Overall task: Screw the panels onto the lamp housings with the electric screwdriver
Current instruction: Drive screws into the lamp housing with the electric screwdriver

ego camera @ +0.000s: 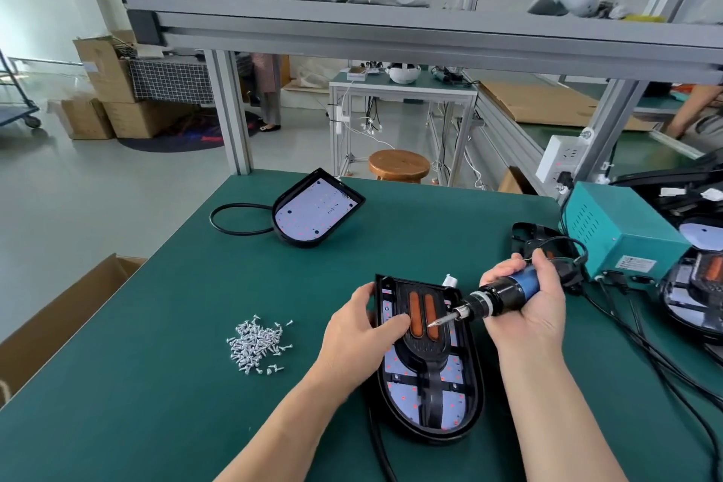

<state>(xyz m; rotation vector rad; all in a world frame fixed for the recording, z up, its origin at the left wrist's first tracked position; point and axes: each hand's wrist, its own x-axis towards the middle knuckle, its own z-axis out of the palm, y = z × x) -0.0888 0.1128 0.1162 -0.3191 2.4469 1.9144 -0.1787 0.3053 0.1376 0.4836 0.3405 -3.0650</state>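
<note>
Fingers of the left hand curled over the rim of the lamp housing onto its black panel, near the tabletop's front edge. The right hand gripped the electric screwdriver, bit above the panel. Open mat separated a screw pile at left; a second housing sat well behind. Cables and a teal power box crowded the right.
</note>
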